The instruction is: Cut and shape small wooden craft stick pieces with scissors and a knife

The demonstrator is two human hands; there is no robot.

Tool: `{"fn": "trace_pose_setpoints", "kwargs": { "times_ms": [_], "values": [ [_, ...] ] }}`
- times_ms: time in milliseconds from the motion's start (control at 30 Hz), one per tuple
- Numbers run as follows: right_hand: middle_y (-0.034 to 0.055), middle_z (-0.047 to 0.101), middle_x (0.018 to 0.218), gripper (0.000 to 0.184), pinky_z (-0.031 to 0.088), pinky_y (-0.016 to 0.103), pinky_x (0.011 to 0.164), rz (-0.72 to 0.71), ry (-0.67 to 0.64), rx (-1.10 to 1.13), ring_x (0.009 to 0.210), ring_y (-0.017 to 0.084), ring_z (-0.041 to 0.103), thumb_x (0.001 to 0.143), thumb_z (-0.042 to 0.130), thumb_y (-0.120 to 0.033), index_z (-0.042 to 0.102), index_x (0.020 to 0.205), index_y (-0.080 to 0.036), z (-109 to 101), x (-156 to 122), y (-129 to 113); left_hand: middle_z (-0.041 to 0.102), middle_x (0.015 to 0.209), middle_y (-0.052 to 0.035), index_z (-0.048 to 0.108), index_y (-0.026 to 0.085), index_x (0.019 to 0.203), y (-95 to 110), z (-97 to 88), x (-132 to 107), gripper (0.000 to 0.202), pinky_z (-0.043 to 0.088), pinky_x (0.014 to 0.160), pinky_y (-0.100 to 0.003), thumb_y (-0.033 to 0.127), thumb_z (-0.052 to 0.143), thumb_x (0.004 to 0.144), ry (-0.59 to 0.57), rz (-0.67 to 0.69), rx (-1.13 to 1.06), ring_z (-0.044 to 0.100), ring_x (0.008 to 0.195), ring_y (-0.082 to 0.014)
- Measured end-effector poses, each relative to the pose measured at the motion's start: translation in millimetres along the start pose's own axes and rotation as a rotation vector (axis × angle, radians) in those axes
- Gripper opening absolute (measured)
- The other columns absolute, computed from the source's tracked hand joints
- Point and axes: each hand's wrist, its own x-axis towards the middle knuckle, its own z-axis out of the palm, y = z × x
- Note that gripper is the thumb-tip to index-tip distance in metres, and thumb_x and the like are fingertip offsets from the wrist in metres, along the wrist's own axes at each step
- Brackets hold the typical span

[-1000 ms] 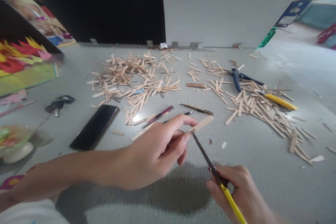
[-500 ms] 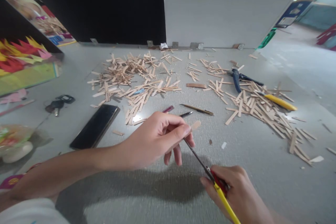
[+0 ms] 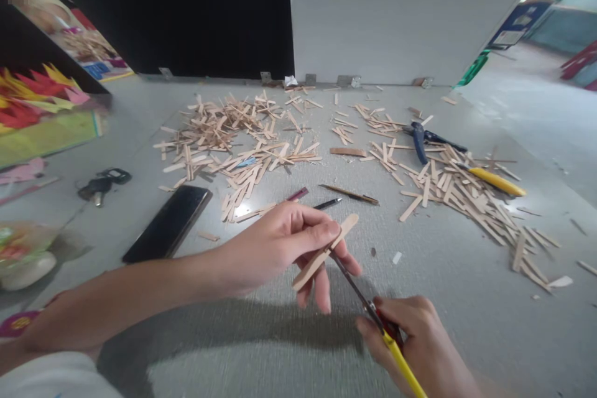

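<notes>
A flat wooden craft stick (image 3: 310,270) is pinched between the thumb and fingers of my left hand (image 3: 284,239), slanting up to the right with its rounded end beyond the thumb. Below it, the other left fingers are partly spread. My right hand (image 3: 426,339) grips what look like scissors (image 3: 352,283), seen nearly edge-on, with dark thin blades and yellow and red handles. Their tip meets the stick's lower side near the left fingertips. Whether the blades are parted there cannot be made out.
Heaps of craft sticks (image 3: 224,124) lie ahead and more (image 3: 476,205) at right, with blue-handled pliers (image 3: 420,142) and a yellow-handled tool (image 3: 497,180). A phone (image 3: 168,224), keys (image 3: 100,186) and pens (image 3: 349,193) lie around. A black and grey panel (image 3: 373,18) stands behind.
The craft stick has turned in my left hand, so its broad side and lower end now show. The left fingers have spread a little; the right hand has barely moved.
</notes>
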Motion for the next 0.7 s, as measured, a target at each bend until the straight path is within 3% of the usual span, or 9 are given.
{"fn": "trace_pose_setpoints", "kwargs": {
  "times_ms": [100,167,233,300,367,400,467,567,700],
  "values": [
    [-0.0101,0.027,0.058,0.045,0.023,0.024,0.044,0.008,-0.038,-0.018,0.046,0.009,0.026,0.102,0.057,-0.027,0.032,0.065,-0.026,-2.3,0.8,-0.6,0.082,0.093,-0.012,0.068,0.014,0.087,1.9,1.1,0.0,0.036,0.05,0.046,-0.018,0.035,0.053,0.113,0.0,0.011,0.014,0.07,0.052,-0.0112],
    [-0.01,0.026,0.058,0.046,0.024,0.024,0.044,0.01,-0.055,-0.048,0.048,0.01,0.024,0.102,0.058,-0.027,0.032,0.065,-0.026,-4.6,2.9,-2.4,0.079,0.083,-0.0093,0.07,0.014,0.09,3.9,2.6,-2.0,0.039,0.052,0.049,-0.018,0.038,0.051,0.114,0.043,0.031,0.146,0.073,0.057,-0.0135],
    [-0.0101,0.023,0.059,0.047,0.022,0.024,0.043,-0.006,-0.019,-0.075,0.049,0.01,0.021,0.102,0.057,-0.027,0.03,0.064,-0.026,-5.9,6.0,-3.7,0.076,0.075,-0.006,0.075,0.013,0.101,4.8,4.7,-5.4,0.037,0.054,0.053,-0.02,0.041,0.052,0.112,0.164,0.073,0.379,0.075,0.063,-0.0156],
    [-0.0103,0.021,0.059,0.047,0.02,0.025,0.042,-0.016,0.044,-0.099,0.05,0.011,0.018,0.102,0.056,-0.027,0.029,0.064,-0.027,-6.0,8.9,-4.0,0.078,0.084,-0.0048,0.074,0.015,0.124,2.9,6.8,-9.4,0.033,0.056,0.058,-0.022,0.041,0.063,0.106,0.341,0.147,0.648,0.075,0.067,-0.0158],
    [-0.0103,0.02,0.059,0.047,0.019,0.025,0.042,-0.016,0.077,-0.118,0.05,0.011,0.016,0.102,0.057,-0.027,0.03,0.063,-0.026,-5.7,10.8,-3.3,0.08,0.093,-0.0034,0.067,0.018,0.141,-2.3,8.2,-12.9,0.049,0.056,0.063,-0.024,0.037,0.075,0.097,0.429,0.252,0.9,0.074,0.07,-0.0161],
    [-0.0103,0.02,0.059,0.047,0.019,0.025,0.042,-0.012,0.083,-0.123,0.051,0.011,0.016,0.102,0.058,-0.026,0.03,0.063,-0.026,-5.7,11.3,-2.7,0.078,0.085,-0.0004,0.069,0.018,0.137,-5.6,8.5,-14.2,0.045,0.054,0.065,-0.024,0.033,0.076,0.095,0.452,0.322,1.022,0.071,0.067,-0.0152],
    [-0.0101,0.019,0.059,0.047,0.019,0.025,0.041,-0.004,0.097,-0.129,0.051,0.011,0.016,0.102,0.058,-0.026,0.031,0.063,-0.026,-6.2,11.7,-1.9,0.066,0.066,0.005,0.074,0.019,0.117,-12.1,8.8,-15.7,0.02,0.045,0.058,-0.023,0.023,0.063,0.101,0.417,0.393,1.225,0.058,0.053,-0.012],
    [-0.0098,0.018,0.059,0.048,0.018,0.025,0.041,-0.006,0.121,-0.135,0.051,0.011,0.015,0.102,0.057,-0.026,0.029,0.063,-0.026,-7.5,12.0,-2.4,0.057,0.059,0.0059,0.071,0.019,0.101,-18.4,9.1,-15.6,0.029,0.036,0.051,-0.025,0.02,0.044,0.11,0.397,0.432,1.335,0.047,0.046,-0.0114],
    [-0.0097,0.018,0.059,0.047,0.017,0.026,0.041,-0.027,0.125,-0.133,0.051,0.011,0.015,0.101,0.058,-0.025,0.028,0.064,-0.026,-7.4,13.0,-5.0,0.062,0.062,0.0031,0.069,0.019,0.099,-22.0,9.3,-13.8,0.036,0.04,0.054,-0.024,0.026,0.036,0.114,0.405,0.408,1.305,0.056,0.05,-0.0133]
  ]
}}
